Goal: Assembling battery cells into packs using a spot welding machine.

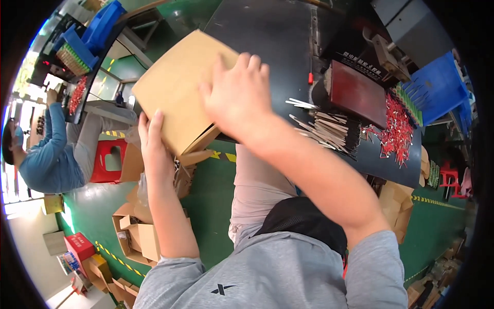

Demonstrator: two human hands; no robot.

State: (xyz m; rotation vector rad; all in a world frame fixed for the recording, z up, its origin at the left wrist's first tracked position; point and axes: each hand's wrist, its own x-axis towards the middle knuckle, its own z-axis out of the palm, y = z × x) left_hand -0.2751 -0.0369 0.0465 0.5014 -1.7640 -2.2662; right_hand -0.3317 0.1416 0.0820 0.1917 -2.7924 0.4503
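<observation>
A tan cardboard box, lid side up, is tilted over the left end of the dark worktable. My left hand grips its near left corner, two fingers stretched along the side; the thumb is hidden. On the box's right part rests my right hand, its fingers spread across the lid and its right edge. A narrow dark gap shows along the box's near right edge, below my right wrist. What is inside cannot be seen.
On the black worktable lie pale thin rods and a heap of red-and-silver parts, beside a bench machine with a dark red block. Blue bins stand right. A seated co-worker is left; open cartons are on the floor.
</observation>
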